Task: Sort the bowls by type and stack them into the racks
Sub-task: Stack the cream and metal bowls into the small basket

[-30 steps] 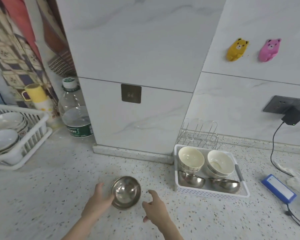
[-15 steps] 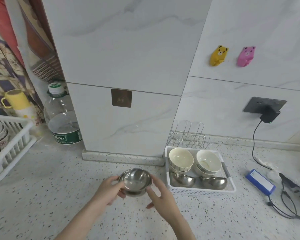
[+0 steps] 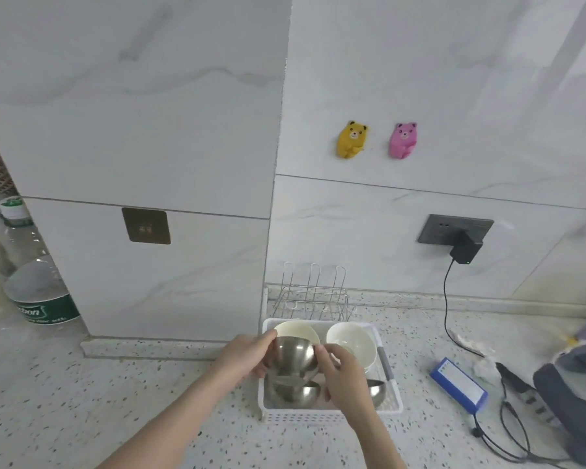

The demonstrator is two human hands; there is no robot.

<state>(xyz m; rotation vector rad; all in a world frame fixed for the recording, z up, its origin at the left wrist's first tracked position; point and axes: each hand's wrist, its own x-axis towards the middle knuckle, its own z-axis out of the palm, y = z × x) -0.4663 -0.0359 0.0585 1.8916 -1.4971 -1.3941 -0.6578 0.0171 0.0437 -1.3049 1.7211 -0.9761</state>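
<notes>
Over the white plastic rack (image 3: 332, 416) on the speckled counter (image 3: 82, 401), both hands hold one steel bowl (image 3: 293, 355), tipped on its side. Left hand (image 3: 246, 355) fingers curl round its left edge, right hand (image 3: 344, 374) fingers pinch its right edge. Below it in the rack sits another steel bowl (image 3: 296, 392); two cream ceramic bowls (image 3: 352, 343) stand behind. Wire rack (image 3: 313, 296) against the wall.

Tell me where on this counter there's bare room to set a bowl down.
Bare counter lies left of the white rack, in front of the wall base, as far as the water bottle. A narrower strip lies between the rack and the blue box. The far right is crowded with cables and a grey bag.
</notes>
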